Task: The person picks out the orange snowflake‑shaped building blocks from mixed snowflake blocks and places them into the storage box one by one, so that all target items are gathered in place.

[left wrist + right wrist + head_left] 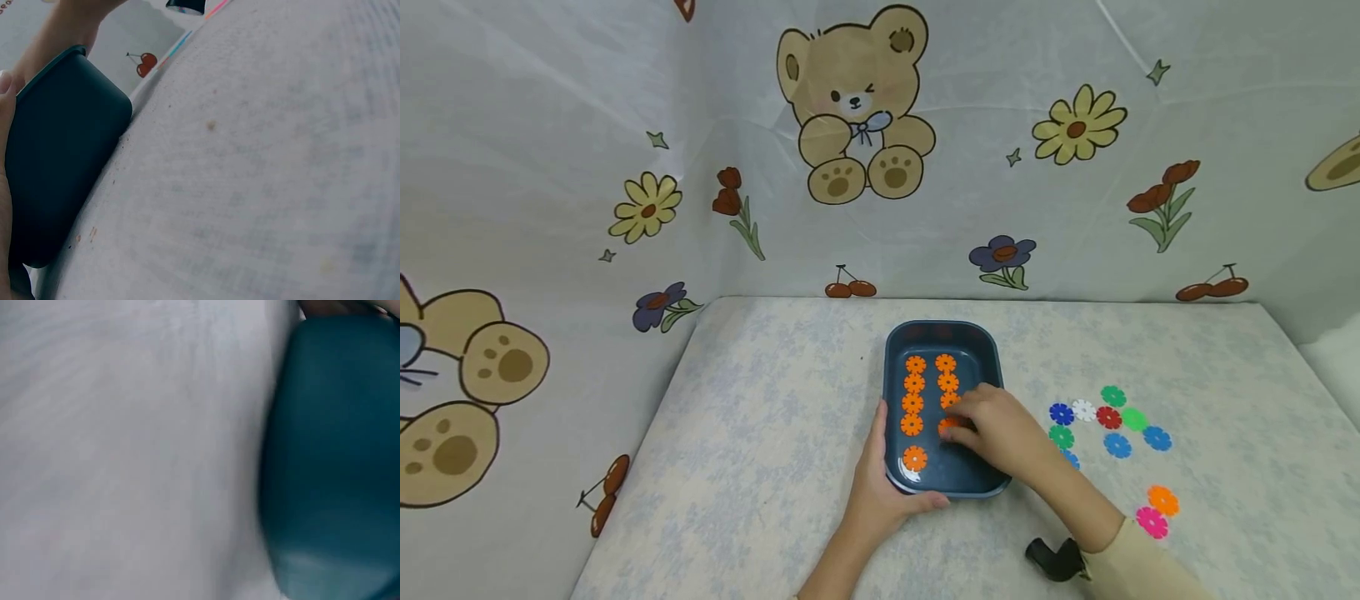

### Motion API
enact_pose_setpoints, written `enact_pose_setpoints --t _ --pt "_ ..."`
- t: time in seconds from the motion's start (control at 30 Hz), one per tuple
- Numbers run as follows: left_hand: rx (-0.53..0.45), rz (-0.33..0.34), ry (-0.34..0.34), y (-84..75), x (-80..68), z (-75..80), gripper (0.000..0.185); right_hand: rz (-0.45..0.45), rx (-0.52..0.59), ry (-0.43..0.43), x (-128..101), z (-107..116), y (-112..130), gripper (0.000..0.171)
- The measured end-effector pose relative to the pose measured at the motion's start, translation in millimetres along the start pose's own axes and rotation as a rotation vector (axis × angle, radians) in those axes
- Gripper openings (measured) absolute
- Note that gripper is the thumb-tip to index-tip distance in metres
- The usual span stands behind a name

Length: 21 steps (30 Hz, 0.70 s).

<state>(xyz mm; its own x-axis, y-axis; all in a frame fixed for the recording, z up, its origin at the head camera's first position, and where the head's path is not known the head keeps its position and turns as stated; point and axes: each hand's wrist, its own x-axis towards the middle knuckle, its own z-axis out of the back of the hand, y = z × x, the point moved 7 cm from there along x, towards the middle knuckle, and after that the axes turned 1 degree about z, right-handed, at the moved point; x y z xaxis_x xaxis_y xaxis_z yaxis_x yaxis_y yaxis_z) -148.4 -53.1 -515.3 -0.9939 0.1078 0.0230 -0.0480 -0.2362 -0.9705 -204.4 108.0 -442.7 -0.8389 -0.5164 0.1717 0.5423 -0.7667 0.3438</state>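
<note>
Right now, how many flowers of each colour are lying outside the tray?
Blue flowers: 4 (one partly behind the wrist)
Green flowers: 3
White flower: 1
Red flower: 1
Orange flower: 1
Pink flower: 1
Total: 11

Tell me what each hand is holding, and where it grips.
Left hand grips the blue tray at its near left corner. Right hand rests inside on an orange disc; the grip is hidden.

R hand (1000,433) hiding orange disc (950,425)
</note>
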Motion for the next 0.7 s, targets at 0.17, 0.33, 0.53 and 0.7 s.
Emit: enact_pose_setpoints --t 0.17,0.33,0.53,0.7 --pt "-0.029 0.006 0.003 1.2 0.5 -1.4 0.137 -0.076 0.132 -0.118 -24 31 -17 0.029" --pt "-0.031 0.002 -0.01 1.4 1.1 0.3 0.139 -0.153 0.125 -0.14 -58 56 -52 0.032" --pt "-0.032 0.003 -0.01 1.1 0.5 -0.2 0.139 -0.317 0.088 0.065 -112 60 -104 0.045" --pt "-0.034 0.007 -0.003 0.2 0.0 -1.2 0.139 -0.432 0.043 0.242 -160 51 -148 0.056"
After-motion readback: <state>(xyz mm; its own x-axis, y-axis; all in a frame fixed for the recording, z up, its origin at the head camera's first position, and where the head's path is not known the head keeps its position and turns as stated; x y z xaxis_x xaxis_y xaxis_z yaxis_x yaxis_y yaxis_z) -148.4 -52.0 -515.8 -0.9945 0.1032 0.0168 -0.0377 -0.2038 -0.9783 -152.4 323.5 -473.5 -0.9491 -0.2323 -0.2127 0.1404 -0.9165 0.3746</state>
